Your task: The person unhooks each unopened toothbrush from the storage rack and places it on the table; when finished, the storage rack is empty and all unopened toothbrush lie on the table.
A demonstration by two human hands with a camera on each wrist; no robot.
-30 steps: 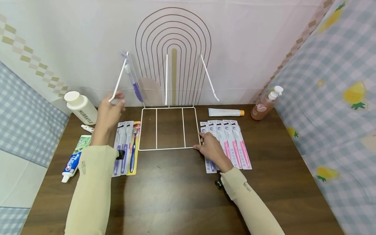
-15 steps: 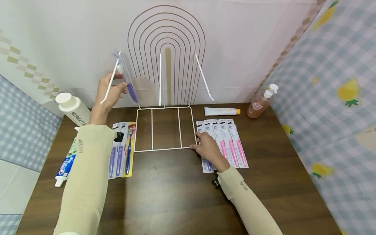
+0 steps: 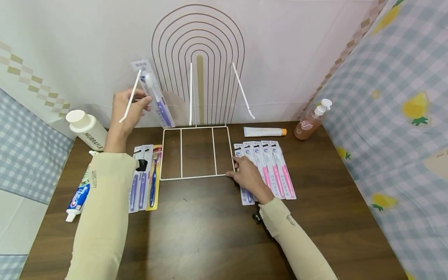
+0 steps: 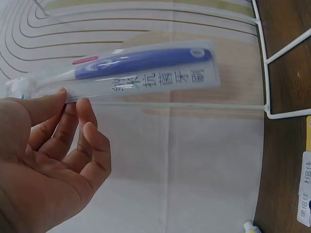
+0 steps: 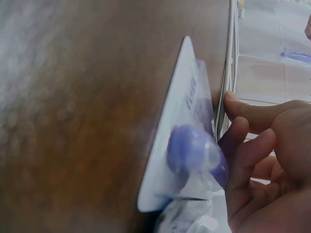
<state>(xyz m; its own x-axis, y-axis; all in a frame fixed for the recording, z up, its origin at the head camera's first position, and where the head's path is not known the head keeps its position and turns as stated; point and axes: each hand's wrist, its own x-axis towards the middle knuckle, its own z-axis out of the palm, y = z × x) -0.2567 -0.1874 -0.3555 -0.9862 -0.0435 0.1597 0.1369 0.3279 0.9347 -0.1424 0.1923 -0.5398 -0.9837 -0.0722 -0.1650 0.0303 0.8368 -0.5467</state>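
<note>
A packaged purple toothbrush [image 3: 159, 102] hangs upright from the left prong of a white wire rack [image 3: 196, 177], its printed card facing forward. My left hand [image 3: 127, 107] pinches the pack's left edge between thumb and forefinger, behind that prong. In the left wrist view, the toothbrush pack [image 4: 146, 65] extends past the fingertips, its purple handle toward the rack's base. At the base's front right corner, my right hand [image 3: 247, 175] grips the wire with thumb and fingers. Close under this hand lies another packaged purple toothbrush [image 5: 192, 150], partly covered in the head view.
Several packaged pink toothbrushes [image 3: 276, 171] lie right of the rack, with a toothpaste tube [image 3: 264, 132] behind and a pump bottle [image 3: 311, 121] beyond. On the left are purple and yellow toothbrush packs [image 3: 154, 179], a Crest tube [image 3: 77, 200] and a white bottle [image 3: 87, 128].
My left hand has risen from the prong's tip to the hanging toothbrush pack and taken hold of its edge. The pack has turned from edge-on to face forward. My right hand stays on the rack.
</note>
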